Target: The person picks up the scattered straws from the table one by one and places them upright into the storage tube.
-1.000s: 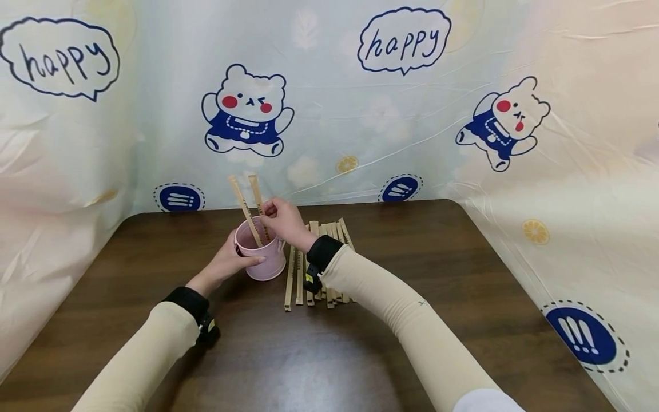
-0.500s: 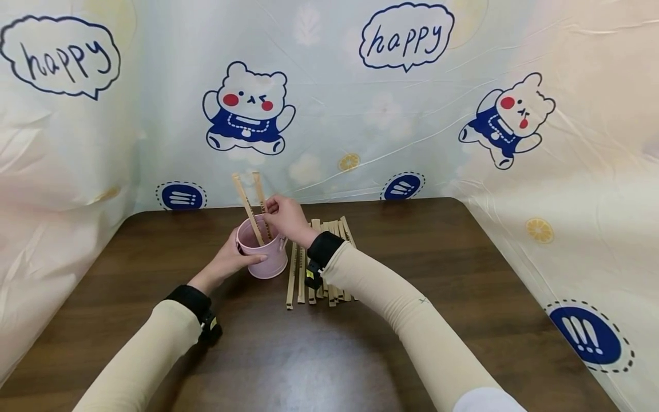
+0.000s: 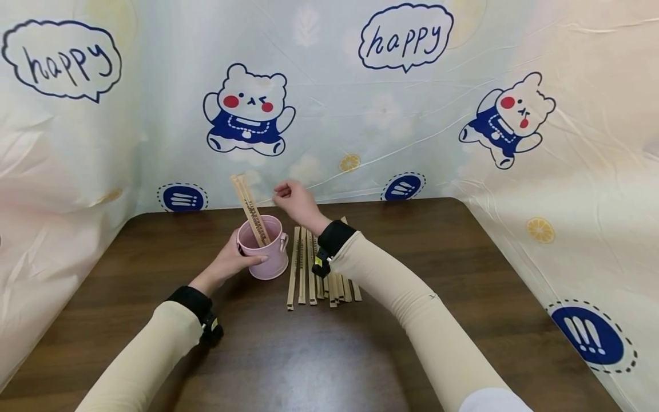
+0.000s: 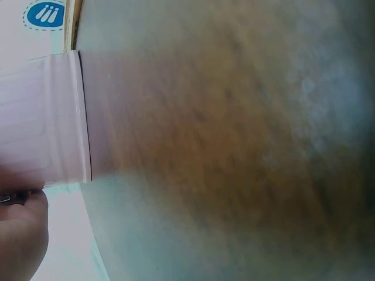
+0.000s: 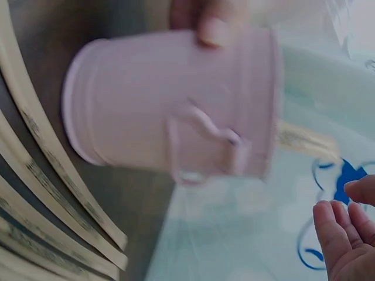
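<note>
A pink pail [image 3: 270,264] stands upright on the brown table. My left hand [image 3: 226,262] grips it from the left side, thumb across its front. Two slim paper-wrapped sticks [image 3: 250,210] with printed lettering lean left inside the pail, close together. To the right of the rim, my right hand [image 3: 297,201] hovers with loosely bent fingers and nothing in them. In the right wrist view the thumb and fingers [image 5: 331,234] are apart. Several more wrapped sticks [image 3: 302,269] lie side by side on the table, partly hidden under the right wrist.
The wooden table [image 3: 288,355] ends at a printed cloth backdrop [image 3: 329,114] with bear drawings, which also covers the sides. A small looped handle [image 5: 205,126] sticks out on the pail's right side. Both wrists wear black straps with cameras.
My right hand let go of a stick in the pail and moved up and right. That stick tipped left against the other one. My left hand kept its grip on the pail.
</note>
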`<action>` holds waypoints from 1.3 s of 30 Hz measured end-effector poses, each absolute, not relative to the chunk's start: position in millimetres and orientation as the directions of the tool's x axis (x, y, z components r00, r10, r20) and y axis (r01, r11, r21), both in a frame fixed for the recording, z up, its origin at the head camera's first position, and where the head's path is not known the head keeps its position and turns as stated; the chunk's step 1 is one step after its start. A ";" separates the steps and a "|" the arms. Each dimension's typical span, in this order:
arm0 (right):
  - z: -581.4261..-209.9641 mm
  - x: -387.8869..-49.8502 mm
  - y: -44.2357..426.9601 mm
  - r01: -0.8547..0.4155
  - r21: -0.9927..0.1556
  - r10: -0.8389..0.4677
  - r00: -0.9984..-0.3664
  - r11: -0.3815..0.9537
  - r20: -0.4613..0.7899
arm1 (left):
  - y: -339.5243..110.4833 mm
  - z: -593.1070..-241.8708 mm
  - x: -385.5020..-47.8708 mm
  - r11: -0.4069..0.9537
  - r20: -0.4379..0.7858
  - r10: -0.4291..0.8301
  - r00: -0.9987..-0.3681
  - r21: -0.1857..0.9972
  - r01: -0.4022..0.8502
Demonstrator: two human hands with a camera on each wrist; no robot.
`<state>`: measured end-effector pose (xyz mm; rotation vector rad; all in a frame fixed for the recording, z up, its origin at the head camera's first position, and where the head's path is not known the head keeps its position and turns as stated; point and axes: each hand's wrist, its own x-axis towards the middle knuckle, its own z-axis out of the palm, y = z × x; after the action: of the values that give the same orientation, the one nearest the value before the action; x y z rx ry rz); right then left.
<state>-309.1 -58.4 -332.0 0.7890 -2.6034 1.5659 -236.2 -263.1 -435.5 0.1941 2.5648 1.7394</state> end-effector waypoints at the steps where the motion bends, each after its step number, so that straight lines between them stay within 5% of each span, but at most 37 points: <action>1: -328.1 -311.9 -56.0 -0.423 -0.824 -0.403 -0.876 0.377 0.265 | -263.0 -435.7 -236.5 0.367 0.038 0.126 -0.991 0.927 0.082; 14: -306.0 -348.9 7.7 -0.402 -0.812 -0.295 -0.908 0.424 0.296 | -265.2 -429.8 -237.2 0.364 0.045 0.126 -0.991 0.927 0.089; 26: -345.3 -354.9 56.0 -0.251 -0.668 -0.291 -0.955 0.700 0.055 | -266.9 -433.9 -236.5 0.378 0.036 0.133 -0.990 0.922 0.085; 39: -394.2 -351.8 86.3 -0.107 -0.617 -0.243 -0.960 0.780 -0.140 | -264.7 -437.8 -238.5 0.358 0.032 0.160 -0.987 0.930 0.088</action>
<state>-351.8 86.3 -394.2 0.3152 -3.1630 1.0744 -238.5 -264.7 -437.8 0.2314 2.5351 1.7297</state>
